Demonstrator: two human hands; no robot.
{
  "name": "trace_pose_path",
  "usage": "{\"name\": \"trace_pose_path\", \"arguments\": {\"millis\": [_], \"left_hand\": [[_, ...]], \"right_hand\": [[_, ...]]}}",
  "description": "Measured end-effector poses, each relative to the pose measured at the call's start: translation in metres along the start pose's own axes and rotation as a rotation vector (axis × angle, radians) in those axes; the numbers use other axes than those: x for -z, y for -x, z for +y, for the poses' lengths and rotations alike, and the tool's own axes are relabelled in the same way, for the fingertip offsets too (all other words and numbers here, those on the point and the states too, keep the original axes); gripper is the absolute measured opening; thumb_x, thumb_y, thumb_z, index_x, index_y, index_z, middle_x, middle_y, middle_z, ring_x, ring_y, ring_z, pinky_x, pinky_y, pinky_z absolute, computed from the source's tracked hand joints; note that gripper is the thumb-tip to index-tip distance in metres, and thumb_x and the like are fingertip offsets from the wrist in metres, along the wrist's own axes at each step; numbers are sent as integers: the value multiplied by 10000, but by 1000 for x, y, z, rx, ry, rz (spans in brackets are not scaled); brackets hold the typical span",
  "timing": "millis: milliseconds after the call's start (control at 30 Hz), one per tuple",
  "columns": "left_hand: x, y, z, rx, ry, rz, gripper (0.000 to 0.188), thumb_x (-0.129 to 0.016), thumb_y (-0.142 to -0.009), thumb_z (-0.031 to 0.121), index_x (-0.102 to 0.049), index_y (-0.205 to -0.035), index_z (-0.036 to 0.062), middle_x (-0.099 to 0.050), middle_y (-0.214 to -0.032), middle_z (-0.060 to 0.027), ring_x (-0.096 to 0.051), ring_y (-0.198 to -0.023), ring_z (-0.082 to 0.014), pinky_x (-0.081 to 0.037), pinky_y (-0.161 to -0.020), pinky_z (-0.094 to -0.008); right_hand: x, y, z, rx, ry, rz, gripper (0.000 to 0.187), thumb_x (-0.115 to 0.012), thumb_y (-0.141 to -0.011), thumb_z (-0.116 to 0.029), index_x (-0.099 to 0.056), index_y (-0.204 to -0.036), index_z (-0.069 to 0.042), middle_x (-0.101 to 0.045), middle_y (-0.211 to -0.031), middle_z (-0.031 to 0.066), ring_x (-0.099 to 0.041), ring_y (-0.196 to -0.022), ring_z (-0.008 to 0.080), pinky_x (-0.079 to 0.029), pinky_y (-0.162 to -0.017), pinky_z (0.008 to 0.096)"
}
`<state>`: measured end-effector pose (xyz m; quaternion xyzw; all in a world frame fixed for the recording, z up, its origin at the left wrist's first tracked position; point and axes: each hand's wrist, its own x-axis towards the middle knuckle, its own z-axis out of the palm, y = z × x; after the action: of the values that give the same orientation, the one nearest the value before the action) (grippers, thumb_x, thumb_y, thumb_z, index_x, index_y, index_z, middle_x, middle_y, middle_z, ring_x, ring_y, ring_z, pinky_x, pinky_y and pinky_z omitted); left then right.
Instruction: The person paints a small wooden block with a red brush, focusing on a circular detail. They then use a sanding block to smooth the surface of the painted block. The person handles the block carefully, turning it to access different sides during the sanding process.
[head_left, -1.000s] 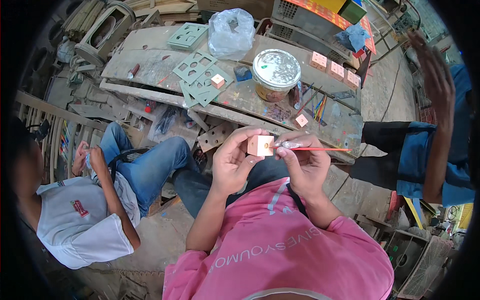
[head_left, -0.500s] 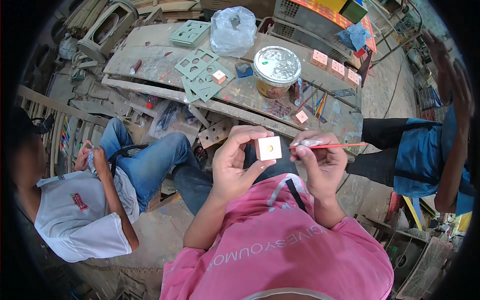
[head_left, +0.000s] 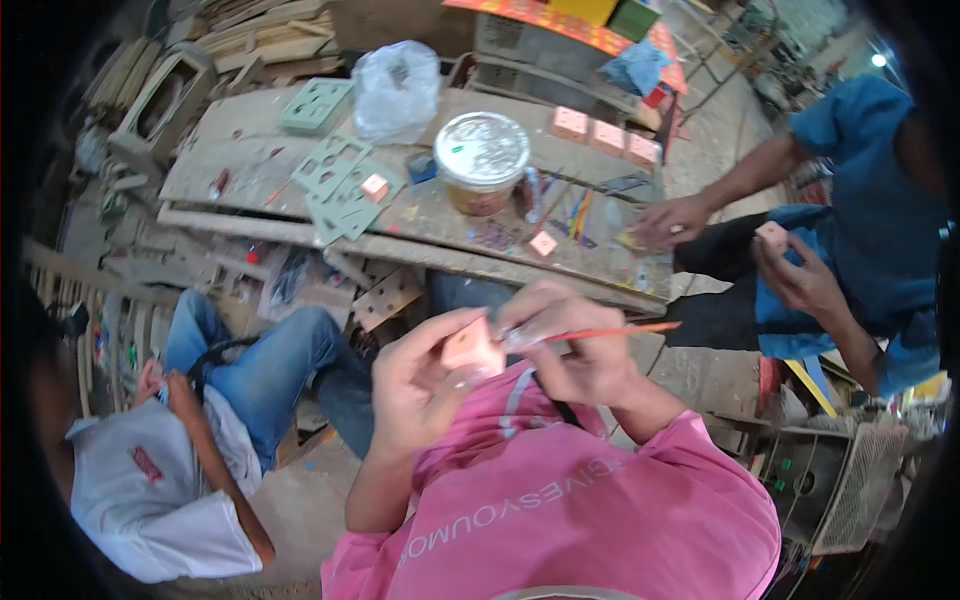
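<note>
One pale cube (head_left: 468,346) in left hand (head_left: 412,385)

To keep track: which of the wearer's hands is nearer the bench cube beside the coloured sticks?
Right. The right hand is just below the bench cube in view; the left hand, holding another cube, is farther left.

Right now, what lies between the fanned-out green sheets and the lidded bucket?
A small blue piece lies between the fanned-out green sheets and the lidded bucket, as the head view shows.
</note>
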<state>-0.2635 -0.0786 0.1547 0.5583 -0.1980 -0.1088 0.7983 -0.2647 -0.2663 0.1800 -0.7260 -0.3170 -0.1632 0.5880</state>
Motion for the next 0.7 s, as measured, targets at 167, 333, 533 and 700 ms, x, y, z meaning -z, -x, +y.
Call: {"name": "trace_pose_path", "arguments": {"millis": [167, 333, 533, 700], "left_hand": [[-6, 7, -5, -91, -123, 60, 393, -620, -747, -101, -525, -1128, -108, -581, -1044, -158, -582, -939, -167, -479, -794, -253], [-5, 10, -22, -336, -484, 80, 350, -605, -739, -70, -549, -1084, -95, -598, -1026, -184, -584, -930, -226, -487, -766, -296], [0, 14, -16, -373, -542, 36, 348, -617, -715, -64, -565, -1058, -89, -611, -986, -185, -581, -924, -268, -485, -771, -313], [1, 18, -16, -307, -506, 89, 364, -601, -722, -84, -549, -1083, -87, -585, -1037, -183, -599, -893, -225, -497, -760, -286]], "right_hand": [[-1, 8, -2, -79, -32, -38, 155, -568, -761, 114, -521, -864, 8, -599, -874, 147, -604, -792, 247, -485, -681, 315], [-19, 32, 1, -247, -357, 186, 139, -540, -810, 113, -529, -920, 29, -591, -895, 139, -593, -843, 196, -476, -724, 287], [-31, 36, 3, -216, -339, 221, 148, -538, -833, 104, -496, -935, 6, -588, -887, 163, -565, -834, 197, -472, -732, 309], [-36, 36, 0, -214, -194, 242, 141, -546, -828, 95, -505, -927, 3, -596, -904, 168, -567, -817, 193, -473, -715, 312]]}}
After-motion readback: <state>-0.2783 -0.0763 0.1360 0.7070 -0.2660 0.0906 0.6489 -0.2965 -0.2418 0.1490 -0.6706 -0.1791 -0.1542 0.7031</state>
